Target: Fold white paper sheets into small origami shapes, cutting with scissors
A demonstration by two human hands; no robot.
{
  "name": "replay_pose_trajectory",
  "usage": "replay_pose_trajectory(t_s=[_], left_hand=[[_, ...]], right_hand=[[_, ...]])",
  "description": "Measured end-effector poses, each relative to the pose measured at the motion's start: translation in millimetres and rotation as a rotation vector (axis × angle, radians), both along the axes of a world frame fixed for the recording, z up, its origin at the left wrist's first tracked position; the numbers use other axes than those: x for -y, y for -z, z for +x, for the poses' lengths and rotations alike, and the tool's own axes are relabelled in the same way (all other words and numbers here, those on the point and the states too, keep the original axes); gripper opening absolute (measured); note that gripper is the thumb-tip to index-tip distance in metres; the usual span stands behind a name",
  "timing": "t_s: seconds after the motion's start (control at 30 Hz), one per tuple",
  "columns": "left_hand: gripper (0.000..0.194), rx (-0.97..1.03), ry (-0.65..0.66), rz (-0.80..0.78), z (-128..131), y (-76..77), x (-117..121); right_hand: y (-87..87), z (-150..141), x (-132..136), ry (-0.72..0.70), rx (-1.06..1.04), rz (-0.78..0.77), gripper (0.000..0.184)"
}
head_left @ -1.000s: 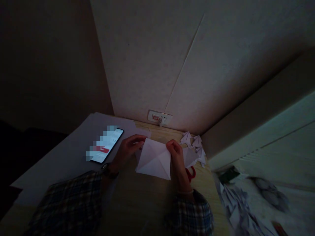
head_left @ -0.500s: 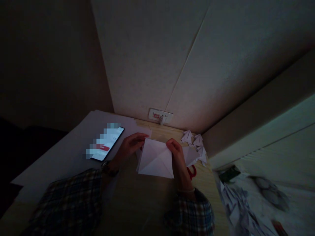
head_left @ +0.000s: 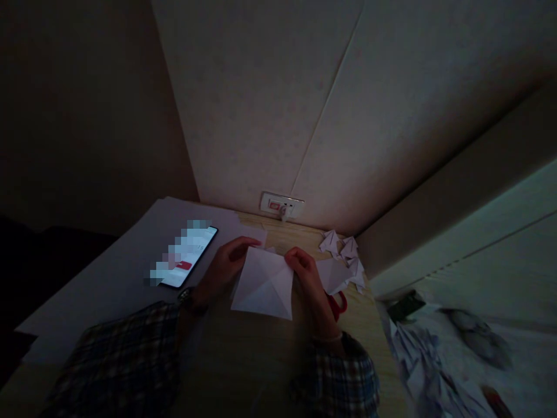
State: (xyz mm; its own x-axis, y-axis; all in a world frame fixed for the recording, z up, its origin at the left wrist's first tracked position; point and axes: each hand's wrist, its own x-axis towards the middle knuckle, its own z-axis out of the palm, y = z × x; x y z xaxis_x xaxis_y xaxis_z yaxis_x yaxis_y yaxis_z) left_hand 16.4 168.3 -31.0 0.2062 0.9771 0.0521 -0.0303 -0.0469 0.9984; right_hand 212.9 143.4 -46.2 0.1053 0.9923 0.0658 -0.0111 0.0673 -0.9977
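Note:
A white, roughly square sheet of paper (head_left: 264, 284) with diagonal creases is held up above the wooden table. My left hand (head_left: 230, 260) grips its upper left edge, the fingers partly hidden behind the sheet. At the upper right corner, my right hand (head_left: 303, 266) pinches it between thumb and fingers. Just right of that hand lies another piece of white paper (head_left: 334, 275). Red-handled scissors (head_left: 338, 303) show partly beside my right wrist; their blades are hidden.
A lit phone (head_left: 189, 261) rests on large white sheets (head_left: 108, 276) at the left. Several folded paper shapes (head_left: 348, 248) sit near the table's far right corner. A wall socket (head_left: 282, 205) holds a plug. More folded papers (head_left: 420, 354) lie lower, beyond the table's right edge.
Both hands still hold the sheet, which has shifted left and turned slightly. My right hand has moved a little left with it, uncovering more of the scissors' handle.

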Motion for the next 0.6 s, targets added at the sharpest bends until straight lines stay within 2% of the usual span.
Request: replay_pose_trajectory(t_s=[0.1, 0.23, 0.37, 0.6], left_hand=[[0.026, -0.025, 0.055, -0.003, 0, -0.3, 0], [0.019, -0.11, 0.135, 0.02, -1, -2.0, 1], [0.021, -0.148, 0.118, 0.043, -1, -5.7, 2], [0.029, -0.044, 0.133, -0.031, 0, -10.0, 5]], right_hand=[[0.5, 0, 0, -0.047, -0.046, -0.025, 0.021], [6.9, -1, 0, 0.031, -0.032, -0.02, 0.019], [8.9, -2, 0, 0.093, -0.024, 0.003, 0.017], [0.5, -6, 5, 0.107, 0.019, 0.03, 0.017]])
